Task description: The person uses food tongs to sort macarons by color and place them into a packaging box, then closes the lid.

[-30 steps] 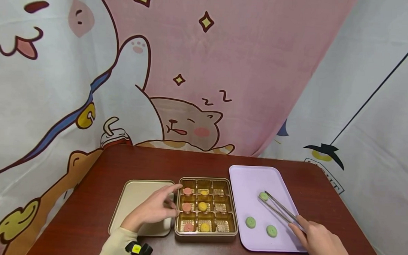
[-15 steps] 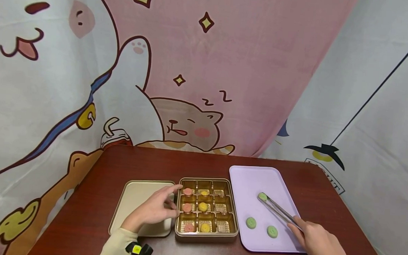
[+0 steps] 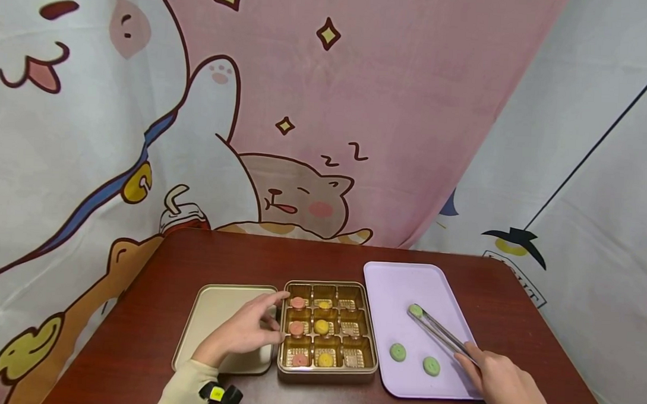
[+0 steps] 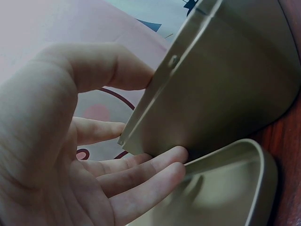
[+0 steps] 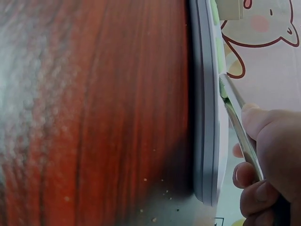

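Observation:
My right hand (image 3: 510, 384) holds metal tongs (image 3: 443, 334) over the lilac tray (image 3: 406, 279). Their tips are closed on a small round green cookie (image 3: 415, 311); in the right wrist view this cookie (image 5: 223, 88) sits right at the tray's surface. Thumb and fingers of my left hand (image 3: 244, 328) touch the left side of a gold tin box (image 3: 328, 377), whose wall (image 4: 225, 84) fills much of the left wrist view. Inside its divided insert, pink cookies (image 3: 296, 327) sit down the left column and yellow ones (image 3: 321, 327) down the middle; the right column holds none.
Two more green cookies lie on the tray, one nearer the box (image 3: 398, 352) and one further right (image 3: 431, 366). A flat gold lid (image 3: 212, 317) rests left of the box, partly under my left arm. A printed cloth (image 3: 412, 110) hangs behind the dark red table (image 3: 236, 255).
The tongs' arms have come together on the far green cookie, which has shifted very slightly left. My left hand and the box have stayed put.

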A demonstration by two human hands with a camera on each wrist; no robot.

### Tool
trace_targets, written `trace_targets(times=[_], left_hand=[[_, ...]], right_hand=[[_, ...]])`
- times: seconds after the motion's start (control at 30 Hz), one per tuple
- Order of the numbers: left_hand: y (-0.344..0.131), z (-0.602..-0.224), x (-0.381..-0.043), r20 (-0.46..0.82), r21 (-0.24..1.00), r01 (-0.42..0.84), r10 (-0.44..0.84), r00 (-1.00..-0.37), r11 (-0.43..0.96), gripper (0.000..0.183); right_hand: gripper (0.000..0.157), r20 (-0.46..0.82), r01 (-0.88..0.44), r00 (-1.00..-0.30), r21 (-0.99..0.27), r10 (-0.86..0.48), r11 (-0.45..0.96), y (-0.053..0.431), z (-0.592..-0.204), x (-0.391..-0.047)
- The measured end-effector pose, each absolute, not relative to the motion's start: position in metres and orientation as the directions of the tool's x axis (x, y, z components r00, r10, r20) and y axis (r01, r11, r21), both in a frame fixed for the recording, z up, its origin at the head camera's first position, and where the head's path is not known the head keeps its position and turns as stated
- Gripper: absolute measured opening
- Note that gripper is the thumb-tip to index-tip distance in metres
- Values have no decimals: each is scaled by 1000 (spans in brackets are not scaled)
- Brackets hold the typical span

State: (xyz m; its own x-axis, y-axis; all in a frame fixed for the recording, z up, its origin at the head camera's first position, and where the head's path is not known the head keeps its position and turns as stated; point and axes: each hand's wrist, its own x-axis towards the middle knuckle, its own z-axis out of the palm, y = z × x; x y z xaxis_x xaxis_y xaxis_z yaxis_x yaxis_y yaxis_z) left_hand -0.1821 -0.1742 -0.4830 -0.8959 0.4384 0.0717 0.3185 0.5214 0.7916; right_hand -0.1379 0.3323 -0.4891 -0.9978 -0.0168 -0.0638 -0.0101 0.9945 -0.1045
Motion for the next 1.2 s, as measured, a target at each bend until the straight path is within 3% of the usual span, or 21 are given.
trace_targets(times=[0.5,0.87,1.2], left_hand=[[-174,-482,-181,44,805,292,438,-898,517,89],[-174,-483,-183,76,790,327,446,-892,518,87],[-174,-482,-182,70,794,320,444,-893,517,90]], right_hand=[[61,-13,-30,-999,-129,-32,991,327,-484,-136],[46,203,-162,-970,-146,-131,976,311,-475,-122],[40,200,-200,-966,-191,-161,961,294,-460,-114]])
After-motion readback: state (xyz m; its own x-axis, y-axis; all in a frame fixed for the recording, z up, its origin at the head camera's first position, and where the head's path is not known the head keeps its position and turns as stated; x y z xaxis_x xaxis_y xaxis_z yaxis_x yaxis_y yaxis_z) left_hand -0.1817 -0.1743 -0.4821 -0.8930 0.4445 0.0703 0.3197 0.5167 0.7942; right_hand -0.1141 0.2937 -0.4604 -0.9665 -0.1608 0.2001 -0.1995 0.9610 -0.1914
